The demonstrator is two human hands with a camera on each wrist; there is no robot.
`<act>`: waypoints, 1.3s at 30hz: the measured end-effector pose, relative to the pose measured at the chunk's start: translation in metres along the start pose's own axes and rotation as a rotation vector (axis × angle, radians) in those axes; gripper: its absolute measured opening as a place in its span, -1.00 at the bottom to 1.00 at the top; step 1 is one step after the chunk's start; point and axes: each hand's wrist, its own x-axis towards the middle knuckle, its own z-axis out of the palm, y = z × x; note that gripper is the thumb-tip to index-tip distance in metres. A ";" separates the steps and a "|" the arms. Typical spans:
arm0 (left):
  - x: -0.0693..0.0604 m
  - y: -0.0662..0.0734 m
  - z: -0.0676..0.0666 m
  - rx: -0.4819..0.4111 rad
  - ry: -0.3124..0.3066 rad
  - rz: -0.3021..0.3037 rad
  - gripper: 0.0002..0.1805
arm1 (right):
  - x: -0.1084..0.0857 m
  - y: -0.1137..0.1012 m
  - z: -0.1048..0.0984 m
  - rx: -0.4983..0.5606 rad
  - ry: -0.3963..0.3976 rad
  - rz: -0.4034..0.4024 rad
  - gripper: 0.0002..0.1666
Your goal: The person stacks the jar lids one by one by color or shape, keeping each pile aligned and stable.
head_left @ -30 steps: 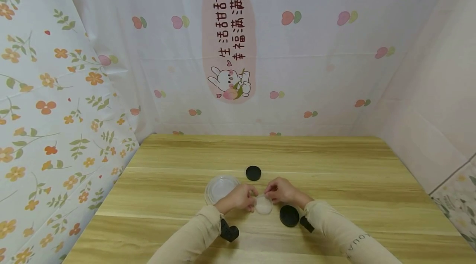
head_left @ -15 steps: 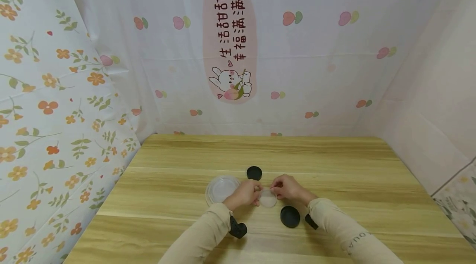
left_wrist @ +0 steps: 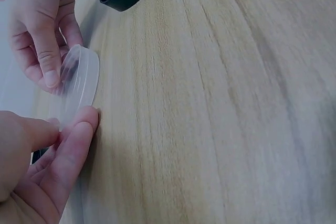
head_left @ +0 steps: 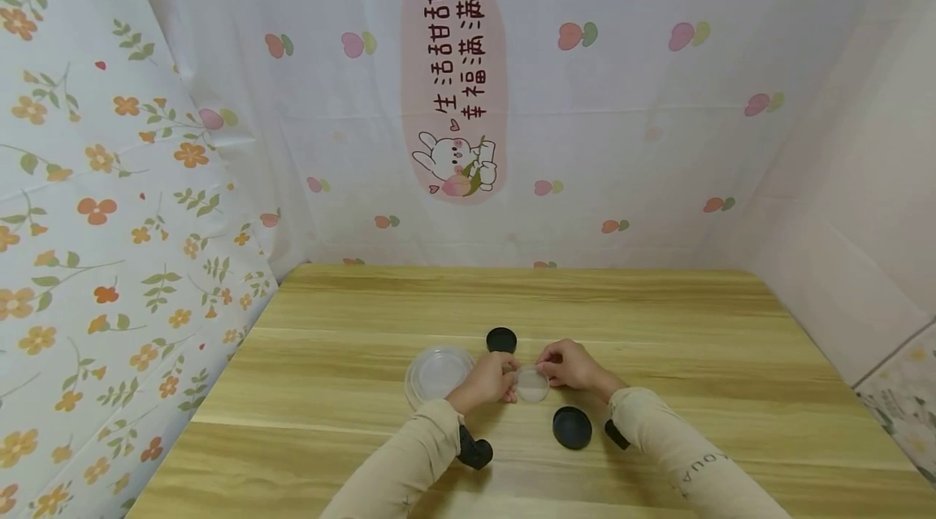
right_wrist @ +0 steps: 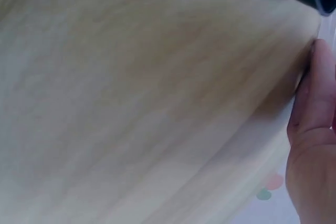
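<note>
A small clear plastic lid (head_left: 531, 386) with a raised rim is held by both hands just in front of the person. My left hand (head_left: 488, 381) pinches its left edge between thumb and fingers, seen closely in the left wrist view, where the lid (left_wrist: 86, 80) stands tilted near the wood. On the opposite edge, the right hand (head_left: 573, 365) grips with thumb and curled fingers. The right wrist view catches only part of that hand (right_wrist: 317, 119) at its right border.
Larger clear round lids (head_left: 440, 377) lie left of the left hand. One black round lid (head_left: 501, 339) sits beyond the left hand, another black lid (head_left: 572, 428) nearer the person. Everything lies on a wood-grain table (head_left: 658, 316) before a printed cloth backdrop (head_left: 621, 137).
Both hands have shifted right and slightly away from the person, carrying the small clear lid along. The black lids and the larger clear lids stay in place.
</note>
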 end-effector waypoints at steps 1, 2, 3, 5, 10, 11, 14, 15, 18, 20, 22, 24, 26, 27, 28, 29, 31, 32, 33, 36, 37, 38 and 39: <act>0.000 -0.001 0.000 -0.015 0.004 0.000 -0.83 | 0.000 0.001 0.000 0.007 -0.004 -0.004 -0.90; 0.000 -0.002 0.001 -0.027 0.006 -0.001 -0.83 | 0.000 0.002 0.000 0.012 -0.008 -0.010 -0.90; 0.001 -0.002 0.001 -0.038 0.008 0.000 -0.83 | -0.001 0.002 -0.001 0.019 -0.015 -0.018 -0.89; 0.001 -0.004 0.001 -0.045 0.014 0.008 -0.82 | -0.002 0.003 -0.002 0.031 -0.029 -0.041 -0.88; -0.001 -0.003 0.002 -0.016 0.049 0.038 -0.82 | -0.005 0.004 -0.003 0.019 -0.036 -0.115 -0.86; -0.001 -0.003 0.002 -0.007 0.060 0.043 -0.82 | -0.005 0.003 -0.003 0.014 -0.033 -0.125 -0.86; -0.001 -0.003 0.003 0.017 0.088 0.064 -0.82 | -0.006 0.002 -0.003 0.013 -0.019 -0.128 -0.86; -0.001 -0.004 0.003 0.016 0.094 0.066 -0.82 | -0.006 0.002 -0.003 0.017 -0.012 -0.120 -0.86; -0.001 -0.005 0.004 0.015 0.110 0.065 -0.81 | -0.007 0.001 -0.002 0.031 0.010 -0.094 -0.87; -0.002 -0.005 0.004 0.007 0.116 0.075 -0.82 | -0.007 0.001 -0.002 0.044 0.019 -0.082 -0.87; 0.000 -0.010 0.004 0.009 0.121 0.123 -0.82 | -0.008 0.001 -0.002 0.054 0.024 -0.076 -0.87; 0.000 -0.010 0.002 0.018 0.116 0.165 -0.82 | -0.008 0.000 -0.003 0.049 0.038 -0.070 -0.88; 0.000 -0.009 -0.001 0.035 0.107 0.211 -0.81 | -0.010 -0.001 -0.004 0.041 0.052 -0.066 -0.89; 0.001 -0.009 -0.002 0.041 0.102 0.223 -0.80 | -0.011 -0.002 -0.004 0.034 0.062 -0.066 -0.89; 0.001 -0.008 -0.004 0.044 0.097 0.234 -0.79 | -0.011 -0.003 -0.005 0.028 0.070 -0.068 -0.89; 0.000 -0.003 -0.006 0.041 0.085 0.207 -0.79 | -0.012 -0.004 -0.006 0.019 0.075 -0.071 -0.89; 0.000 0.000 -0.009 0.040 0.070 0.195 -0.78 | -0.012 -0.007 -0.007 0.015 0.079 -0.084 -0.89; 0.000 0.001 -0.011 0.037 0.063 0.182 -0.78 | -0.013 -0.008 -0.007 0.015 0.082 -0.088 -0.89; -0.001 0.003 -0.013 0.034 0.056 0.177 -0.78 | -0.013 -0.009 -0.008 0.015 0.084 -0.093 -0.88; -0.003 0.007 -0.019 0.038 0.044 0.175 -0.78 | -0.012 -0.014 -0.008 0.032 0.092 -0.089 -0.88; -0.003 0.008 -0.021 0.046 0.042 0.177 -0.77 | -0.012 -0.016 -0.008 0.038 0.095 -0.087 -0.87; -0.004 0.009 -0.023 0.052 0.040 0.179 -0.76 | -0.012 -0.018 -0.007 0.043 0.097 -0.086 -0.86; -0.005 0.010 -0.026 0.060 0.037 0.181 -0.75 | -0.012 -0.020 -0.007 0.051 0.099 -0.083 -0.86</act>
